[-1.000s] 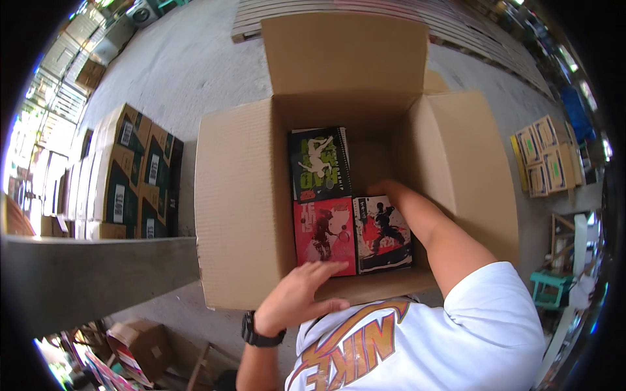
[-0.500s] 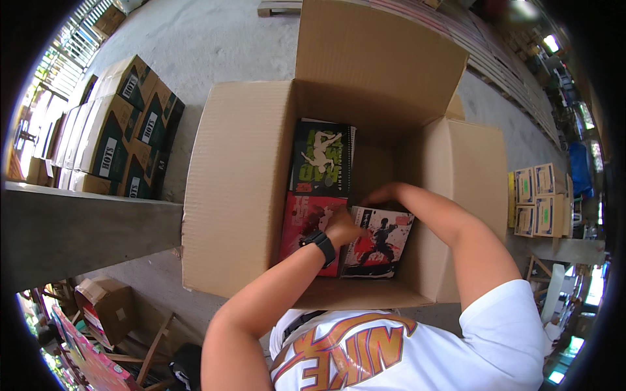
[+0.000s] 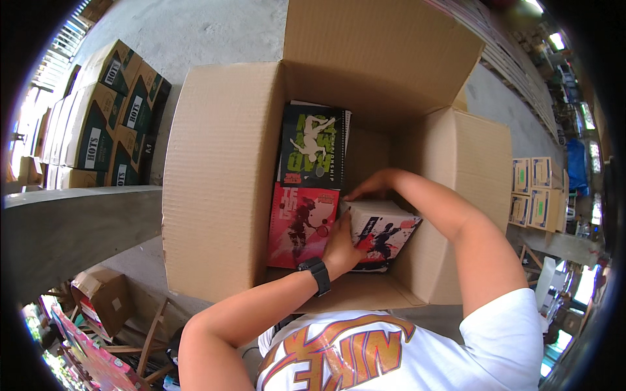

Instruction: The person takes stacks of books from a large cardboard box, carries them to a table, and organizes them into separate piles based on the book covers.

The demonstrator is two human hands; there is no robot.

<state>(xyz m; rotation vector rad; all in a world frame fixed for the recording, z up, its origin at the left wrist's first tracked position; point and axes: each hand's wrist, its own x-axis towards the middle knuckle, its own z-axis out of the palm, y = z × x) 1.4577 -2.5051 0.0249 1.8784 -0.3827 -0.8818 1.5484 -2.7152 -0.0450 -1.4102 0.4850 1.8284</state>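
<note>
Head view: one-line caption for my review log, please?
Both hands, left hand and right hand, grip a white notebook stack inside an open cardboard box beside red and black stacks.

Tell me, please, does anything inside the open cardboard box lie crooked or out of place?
Yes. The white stack of notebooks sits tilted and raised between the left hand and right hand, while the red stack and dark stack lie flat.

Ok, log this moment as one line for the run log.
left hand: on white stack, near side | right hand: on its far edge | stack tilted in open carton | beside: red stack, black stack
</note>
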